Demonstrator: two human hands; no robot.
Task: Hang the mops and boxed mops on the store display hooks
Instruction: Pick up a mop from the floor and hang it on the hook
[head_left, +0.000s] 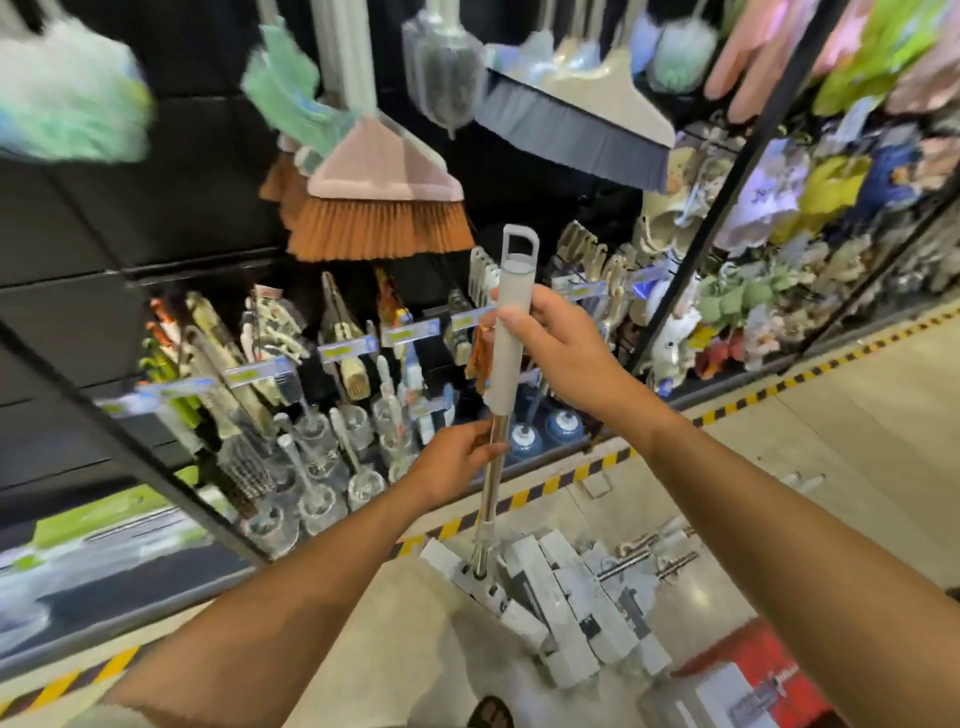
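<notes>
- We are holding the mop (501, 374) upright with both hands.
- Our left hand (462, 457) is curling round the mop's metal pole, just below its grey sleeve.
- Our right hand (561, 353) is wrapping round that sleeve, under the mop's hanging loop.
- Around the mop's foot, other mops (566, 592) are lying in a pile.
- Beyond the mop's top, to its left, brooms (379, 208) are hanging.

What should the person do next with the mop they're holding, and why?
Probably raise the mop higher, up toward where the brooms hang. The right hand grips its grey handle and the left hand its metal pole. The hanging loop on top is free but sits below those brooms. I can't make out a free hook.
</notes>
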